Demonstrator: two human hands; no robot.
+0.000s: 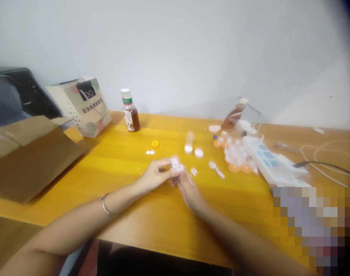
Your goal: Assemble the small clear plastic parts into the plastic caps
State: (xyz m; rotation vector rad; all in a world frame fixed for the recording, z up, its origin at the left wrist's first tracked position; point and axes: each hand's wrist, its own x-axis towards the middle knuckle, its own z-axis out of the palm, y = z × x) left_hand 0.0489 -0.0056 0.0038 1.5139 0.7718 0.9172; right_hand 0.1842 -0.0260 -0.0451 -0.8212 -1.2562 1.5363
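Note:
My left hand (pixel 153 176) and my right hand (pixel 190 191) meet above the middle of the table, both closed on a small whitish plastic piece (pixel 175 164). The piece is blurred, so its exact kind does not show. A silver bangle (pixel 106 206) circles my left wrist. Just past my right hand lies a small white cut-out part (pixel 193 171), with a longer white perforated strip (pixel 216 169) to its right. Beyond the hands are a round yellow disc (pixel 155 143), two small white discs (pixel 150 152), a clear piece with a white base (pixel 188 148) and a white round cap (pixel 198 153).
An open cardboard box (pixel 34 153) and a printed paper bag (pixel 91 103) stand left. A brown drink bottle (pixel 130 115) is at the back; another bottle (pixel 234 115) leans right. Beside it are several white-and-orange pieces (pixel 236 153), a white-and-blue box (pixel 264 157) and cables (pixel 321 161).

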